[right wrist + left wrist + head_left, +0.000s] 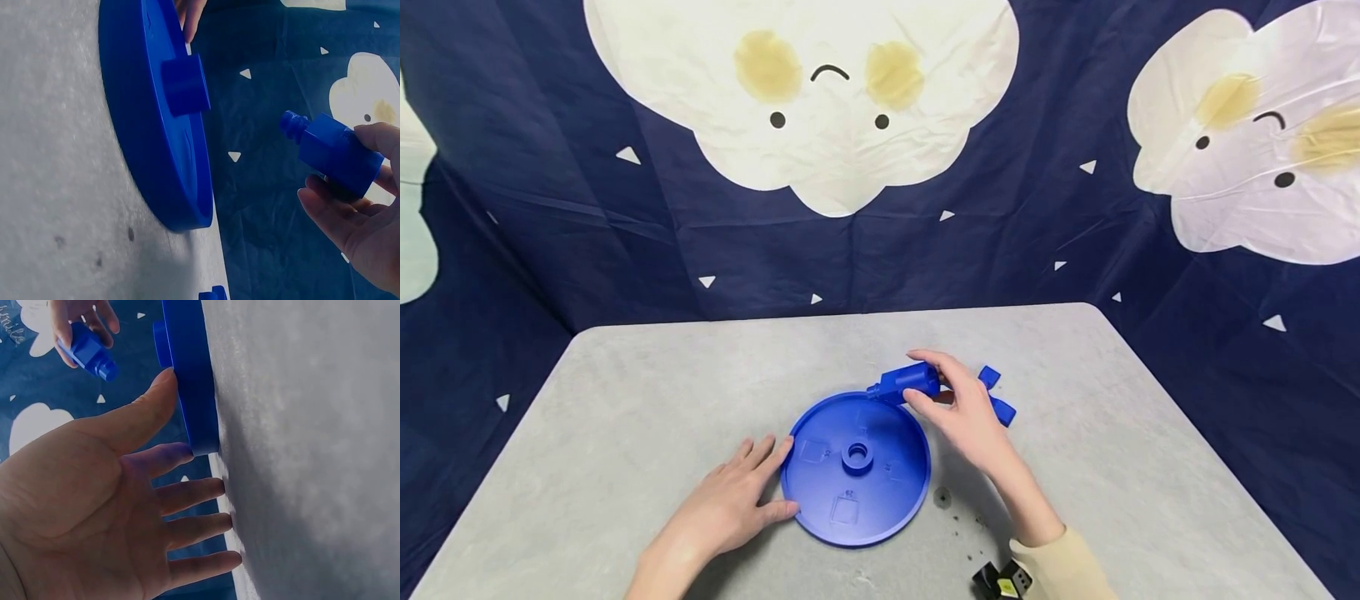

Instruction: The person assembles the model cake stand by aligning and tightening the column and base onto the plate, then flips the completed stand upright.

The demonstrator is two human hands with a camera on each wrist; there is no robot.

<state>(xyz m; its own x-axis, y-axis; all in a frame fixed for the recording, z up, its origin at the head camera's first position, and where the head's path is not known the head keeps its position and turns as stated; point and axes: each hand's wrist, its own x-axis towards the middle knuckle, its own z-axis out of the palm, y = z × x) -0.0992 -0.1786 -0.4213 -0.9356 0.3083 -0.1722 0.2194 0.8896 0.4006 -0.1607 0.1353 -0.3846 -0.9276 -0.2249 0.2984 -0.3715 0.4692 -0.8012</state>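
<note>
A round blue tray-like base [891, 500] with a low rim and a raised hollow socket [857, 457] at its centre lies on the table. My left hand [722, 506] touches its left rim with thumb and index finger, the fingers spread and mostly straight. Above the far right rim, my right hand [958, 408] holds a blue faceted part [340, 153] between thumb and fingers. That part has a narrower threaded-looking end [292, 125], tilted and pointing left toward the base. In the right wrist view it is apart from the base.
Two small blue pieces [1002, 411] lie behind my right hand, partly hidden. A small black device [1002, 581] sits at my right sleeve. Dark specks [942, 497] mark the grey table [647, 400]. A navy cloth [865, 267] with cloud prints hangs behind the table.
</note>
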